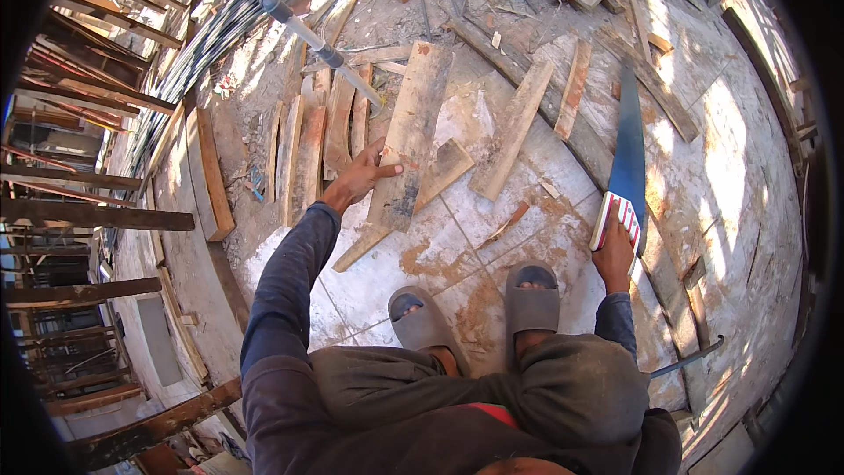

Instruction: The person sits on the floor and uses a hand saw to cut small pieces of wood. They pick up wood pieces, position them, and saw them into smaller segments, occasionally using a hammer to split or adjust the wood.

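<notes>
So I'll use the wide board (411, 136) as the reference for everything, since it's the main thing here. It's in front of the person with its long side running away from them, kinda scuffed, with a few orange-red smudges and a dark patch at the near end.

Left hand (362, 178) has the board by its left edge, down toward the near end. Thumb's flat on the top face, and the other fingers go around the edge, partly out of sight. Pretty closed grip, just about board-thick. Can't tell if the board is lifted or sitting on the stuff below.

Right hand (614, 255) is well off to the right of the board, wrapped around the red-and-white striped handle of a hand saw (628, 145). Snug grip, fingers over the handle, blue blade pointing away from the person. The blade's well apart from the board.

Around the board: a paler plank (450, 167) runs at a slant under it, another loose plank (514, 132) lies just to its right, a bunch of wood offcuts (303, 154) sits to its left, and a grey pole (308, 33) slants down toward its left edge. Grey slides (533, 308) on the near side, on dusty tiles (360, 286).
</notes>
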Motion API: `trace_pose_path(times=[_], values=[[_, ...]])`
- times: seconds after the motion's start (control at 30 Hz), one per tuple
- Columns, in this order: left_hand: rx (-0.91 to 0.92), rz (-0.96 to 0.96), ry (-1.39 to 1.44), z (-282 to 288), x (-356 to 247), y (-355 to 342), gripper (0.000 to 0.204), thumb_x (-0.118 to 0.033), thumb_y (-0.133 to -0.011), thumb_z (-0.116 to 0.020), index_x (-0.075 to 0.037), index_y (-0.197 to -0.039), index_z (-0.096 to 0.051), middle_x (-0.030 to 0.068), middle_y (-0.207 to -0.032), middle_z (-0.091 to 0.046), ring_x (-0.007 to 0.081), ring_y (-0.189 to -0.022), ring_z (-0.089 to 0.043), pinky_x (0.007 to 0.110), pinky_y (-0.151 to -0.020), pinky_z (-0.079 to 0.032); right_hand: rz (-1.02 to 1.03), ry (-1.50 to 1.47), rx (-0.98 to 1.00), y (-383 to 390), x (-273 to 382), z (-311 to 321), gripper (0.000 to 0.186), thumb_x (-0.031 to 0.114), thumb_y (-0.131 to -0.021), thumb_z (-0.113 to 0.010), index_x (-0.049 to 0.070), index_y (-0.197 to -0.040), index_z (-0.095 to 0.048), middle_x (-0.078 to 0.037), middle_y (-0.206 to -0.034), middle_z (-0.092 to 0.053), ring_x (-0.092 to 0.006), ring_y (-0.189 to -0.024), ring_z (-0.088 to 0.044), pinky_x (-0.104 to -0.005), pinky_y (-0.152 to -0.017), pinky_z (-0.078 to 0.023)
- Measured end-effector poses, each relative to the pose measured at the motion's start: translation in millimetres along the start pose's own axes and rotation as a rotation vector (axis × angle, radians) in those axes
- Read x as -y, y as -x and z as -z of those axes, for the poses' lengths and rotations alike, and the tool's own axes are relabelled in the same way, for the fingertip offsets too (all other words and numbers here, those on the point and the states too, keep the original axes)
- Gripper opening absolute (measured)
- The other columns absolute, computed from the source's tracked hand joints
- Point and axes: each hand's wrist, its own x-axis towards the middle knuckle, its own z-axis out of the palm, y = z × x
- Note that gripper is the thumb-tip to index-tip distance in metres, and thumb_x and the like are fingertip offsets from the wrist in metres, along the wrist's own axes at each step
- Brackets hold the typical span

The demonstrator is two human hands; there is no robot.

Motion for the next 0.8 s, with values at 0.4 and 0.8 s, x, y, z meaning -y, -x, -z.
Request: trace_pose_path(times=[0.4,0.8], values=[[-0.033,-0.025,0.125,-51.6,21.0,-30.0,0.049,-0.015,-0.099,-0.065,0.001,-0.141,-0.048,0.0090,-0.122,-0.066,0.0164,-0.104,-0.066,0.032,-0.090,-0.055,0.157,-0.075,-0.122,-6.4,47.9,55.6,0.073,0.021,-0.075,-0.081,0.008,-0.141,-0.051,-0.017,-0.115,-0.060,-0.0345,-0.108,-0.059,-0.0459,-0.087,-0.050],[0.024,-0.238,-0.761,-124.4,52.3,-144.9,0.066,-0.036,-0.096,-0.065,0.004,-0.144,-0.044,0.0273,-0.137,-0.054,0.0376,-0.128,-0.053,0.042,-0.108,-0.041,0.640,-0.320,0.272,62.1,132.7,-23.7,0.069,0.027,-0.077,-0.079,0.008,-0.137,-0.053,-0.020,-0.132,-0.051,-0.0373,-0.128,-0.047,-0.0466,-0.104,-0.042]])
